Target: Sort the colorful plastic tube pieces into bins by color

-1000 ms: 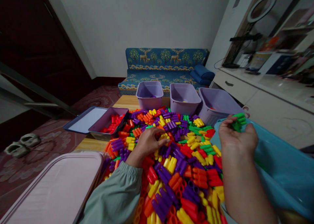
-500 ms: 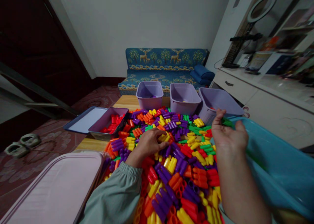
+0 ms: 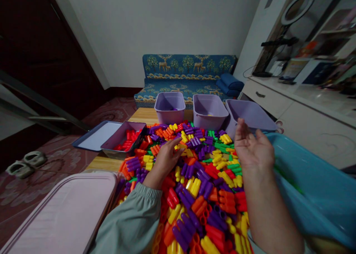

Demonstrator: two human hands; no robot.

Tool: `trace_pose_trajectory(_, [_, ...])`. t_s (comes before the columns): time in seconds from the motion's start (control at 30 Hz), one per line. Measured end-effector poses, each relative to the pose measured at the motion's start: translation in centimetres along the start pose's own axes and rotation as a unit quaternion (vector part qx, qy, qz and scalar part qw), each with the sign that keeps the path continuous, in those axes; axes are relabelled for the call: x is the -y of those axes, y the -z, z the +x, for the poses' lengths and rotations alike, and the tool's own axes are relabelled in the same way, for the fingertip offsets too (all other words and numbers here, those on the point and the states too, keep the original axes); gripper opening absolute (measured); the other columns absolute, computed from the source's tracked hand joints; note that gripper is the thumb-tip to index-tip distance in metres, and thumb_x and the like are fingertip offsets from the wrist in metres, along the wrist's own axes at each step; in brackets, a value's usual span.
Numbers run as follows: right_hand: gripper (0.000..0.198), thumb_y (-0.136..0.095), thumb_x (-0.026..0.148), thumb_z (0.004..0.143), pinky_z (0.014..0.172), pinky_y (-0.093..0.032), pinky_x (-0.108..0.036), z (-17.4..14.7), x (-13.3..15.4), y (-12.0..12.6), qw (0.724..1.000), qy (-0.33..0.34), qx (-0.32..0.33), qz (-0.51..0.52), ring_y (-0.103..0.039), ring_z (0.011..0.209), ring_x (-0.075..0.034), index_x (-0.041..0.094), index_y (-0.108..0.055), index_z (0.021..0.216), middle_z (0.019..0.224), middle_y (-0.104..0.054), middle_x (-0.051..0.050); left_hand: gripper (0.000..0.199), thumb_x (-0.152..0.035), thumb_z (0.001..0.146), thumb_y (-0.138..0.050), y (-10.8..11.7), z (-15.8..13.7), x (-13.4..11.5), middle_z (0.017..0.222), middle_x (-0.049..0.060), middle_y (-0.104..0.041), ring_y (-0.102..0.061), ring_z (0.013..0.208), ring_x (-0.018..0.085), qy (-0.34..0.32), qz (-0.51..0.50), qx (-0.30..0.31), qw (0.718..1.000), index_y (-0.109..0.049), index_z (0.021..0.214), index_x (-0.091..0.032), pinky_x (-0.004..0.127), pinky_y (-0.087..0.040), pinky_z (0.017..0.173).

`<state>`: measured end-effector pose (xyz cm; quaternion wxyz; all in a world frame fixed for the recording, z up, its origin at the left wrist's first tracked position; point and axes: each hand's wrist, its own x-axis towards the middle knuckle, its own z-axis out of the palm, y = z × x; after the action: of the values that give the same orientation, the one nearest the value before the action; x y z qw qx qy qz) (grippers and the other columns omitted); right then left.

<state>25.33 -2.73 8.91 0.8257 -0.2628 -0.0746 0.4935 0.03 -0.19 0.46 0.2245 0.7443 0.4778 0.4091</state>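
Note:
Brightly coloured plastic building blocks (image 3: 194, 185), shaped like joined tubes with rounded ends, cover the table in a thick heap. My left hand (image 3: 167, 158) is over the middle of the heap, thumb and fingers closed around a yellow building block (image 3: 180, 147) that is partly hidden by the fingers. To the right, my right hand (image 3: 254, 146) is raised palm up beside the blue basin (image 3: 314, 176), its fingers apart and nothing in them. Inside the basin, a green building block (image 3: 290, 180) shows as a blur.
Three purple bins (image 3: 210, 116) line the far table edge. At left, an open tin (image 3: 122, 152) holds red blocks, next to its lid (image 3: 96, 135). A pink-lidded container (image 3: 63, 209) is near left. A sofa (image 3: 186, 85) stands beyond; a white cabinet (image 3: 314, 116) is at right.
My right hand has let go of a green building block over the blue basin and moved slightly left. My left hand has lifted a little with the yellow block.

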Motion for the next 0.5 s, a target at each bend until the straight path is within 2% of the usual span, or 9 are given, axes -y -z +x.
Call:
trace_pose_trajectory(0.07, [0.024, -0.048, 0.026, 0.091, 0.078, -0.061, -0.031, 0.0, -1.8, 0.4, 0.982, -0.009, 0.083, -0.169, -0.071, 0.091, -0.016, 0.015, -0.063, 0.104, 0.099, -0.072, -0.010, 0.040, -0.035, 0.087, -0.061, 0.3, 0.0, 0.0, 0.116, 0.012, -0.066, -0.064, 0.089, 0.022, -0.003, 0.047, -0.032, 0.998, -0.065, 0.124, -0.020, 0.031, -0.049, 0.079])
trace_pose_trajectory(0.1, [0.023, -0.055, 0.028, 0.087, 0.084, -0.059, -0.036, 0.0, -2.8, 0.7, 0.956, -0.010, 0.134, -0.262, -0.070, 0.093, -0.018, 0.016, -0.065, 0.103, 0.100, -0.072, -0.009, 0.039, -0.036, 0.088, -0.060, 0.5, 0.0, -0.1, 0.117, 0.013, -0.065, -0.064, 0.095, 0.023, 0.001, 0.080, -0.050, 0.996, -0.065, 0.123, -0.020, 0.033, -0.049, 0.082])
trace_pose_trajectory(0.13, [0.026, -0.061, 0.030, 0.083, 0.090, -0.056, -0.041, 0.0, -3.8, 1.1, 0.917, -0.002, 0.182, -0.354, -0.069, 0.098, -0.021, 0.017, -0.065, 0.106, 0.103, -0.072, -0.010, 0.039, -0.037, 0.088, -0.060, 0.6, 0.0, -0.1, 0.116, 0.013, -0.064, -0.062, 0.100, 0.025, 0.007, 0.118, -0.066, 0.991, -0.066, 0.122, -0.020, 0.035, -0.049, 0.087])
trace_pose_trajectory(0.2, [0.039, -0.067, 0.027, 0.077, 0.104, -0.046, -0.048, 0.1, -5.7, 2.1, 0.816, 0.051, 0.256, -0.515, -0.063, 0.113, -0.025, 0.018, -0.064, 0.115, 0.116, -0.070, -0.012, 0.040, -0.039, 0.087, -0.062, 0.8, -0.2, 0.0, 0.117, 0.013, -0.064, -0.059, 0.109, 0.028, 0.026, 0.185, -0.075, 0.979, -0.066, 0.122, -0.021, 0.040, -0.047, 0.094])
trace_pose_trajectory(0.27, [0.055, -0.066, 0.017, 0.072, 0.115, -0.033, -0.049, 0.3, -7.3, 3.3, 0.699, 0.131, 0.295, -0.638, -0.052, 0.129, -0.027, 0.017, -0.060, 0.127, 0.134, -0.060, -0.014, 0.049, -0.044, 0.083, -0.066, 0.6, -0.4, 0.2, 0.121, 0.014, -0.063, -0.057, 0.114, 0.031, 0.050, 0.223, -0.045, 0.972, -0.063, 0.126, -0.021, 0.044, -0.045, 0.098])
trace_pose_trajectory(0.33, [0.068, -0.059, 0.007, 0.072, 0.120, -0.023, -0.046, 0.5, -8.4, 4.2, 0.597, 0.161, 0.333, -0.712, -0.039, 0.140, -0.026, 0.016, -0.051, 0.139, 0.146, -0.049, -0.013, 0.060, -0.047, 0.079, -0.070, 0.3, -0.6, 0.5, 0.125, 0.017, -0.061, -0.055, 0.118, 0.034, 0.058, 0.232, 0.001, 0.971, -0.060, 0.131, -0.019, 0.047, -0.044, 0.100])
trace_pose_trajectory(0.37, [0.073, -0.054, 0.002, 0.072, 0.121, -0.022, -0.045, 0.4, -8.7, 4.6, 0.560, 0.154, 0.352, -0.734, -0.034, 0.143, -0.025, 0.016, -0.046, 0.143, 0.150, -0.044, -0.013, 0.063, -0.046, 0.078, -0.071, 0.1, -0.7, 0.6, 0.126, 0.017, -0.061, -0.054, 0.119, 0.034, 0.052, 0.227, 0.022, 0.972, -0.059, 0.132, -0.017, 0.048, -0.044, 0.100])
trace_pose_trajectory(0.43, [0.078, -0.044, -0.004, 0.073, 0.120, -0.024, -0.044, 0.2, -8.9, 4.9, 0.516, 0.117, 0.385, -0.756, -0.031, 0.145, -0.023, 0.018, -0.040, 0.148, 0.155, -0.037, -0.011, 0.060, -0.038, 0.077, -0.073, -0.1, -0.7, 0.9, 0.126, 0.017, -0.061, -0.054, 0.119, 0.034, 0.026, 0.206, 0.051, 0.977, -0.059, 0.131, -0.016, 0.048, -0.044, 0.101])
trace_pose_trajectory(0.5, [0.081, -0.038, -0.007, 0.071, 0.118, -0.029, -0.042, -0.2, -8.7, 4.8, 0.497, 0.092, 0.401, -0.764, -0.033, 0.144, -0.023, 0.020, -0.041, 0.147, 0.156, -0.033, -0.011, 0.053, -0.028, 0.077, -0.074, -0.2, -0.6, 1.0, 0.124, 0.016, -0.063, -0.056, 0.116, 0.033, 0.001, 0.173, 0.063, 0.983, -0.063, 0.127, -0.016, 0.046, -0.044, 0.101])
